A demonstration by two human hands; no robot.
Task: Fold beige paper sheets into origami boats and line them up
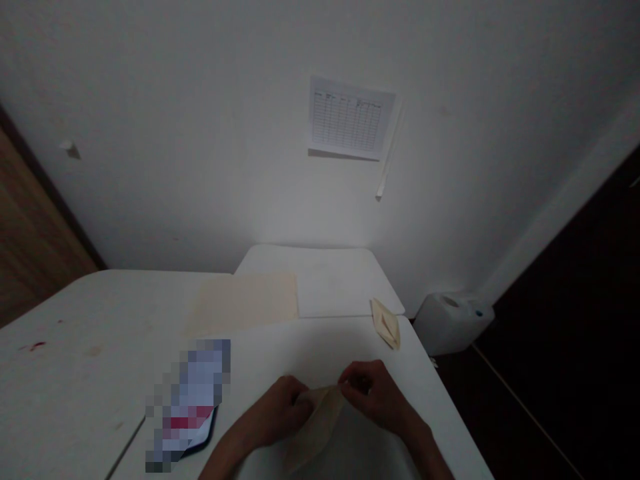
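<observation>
A beige sheet [320,430] is held above the near part of the tabletop [270,357], gripped in the curled left hand [287,407] and pinched at its upper corner by the right hand [367,393]; it could be torn or creased askew if pulled unevenly. Near the right edge, a folded paper [386,325] could be knocked off by a stray sweep. Just beyond the far right corner, a white container [450,327] is seen, its contents hidden.

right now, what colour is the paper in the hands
The paper is dull beige, best seen in the head view.
</observation>
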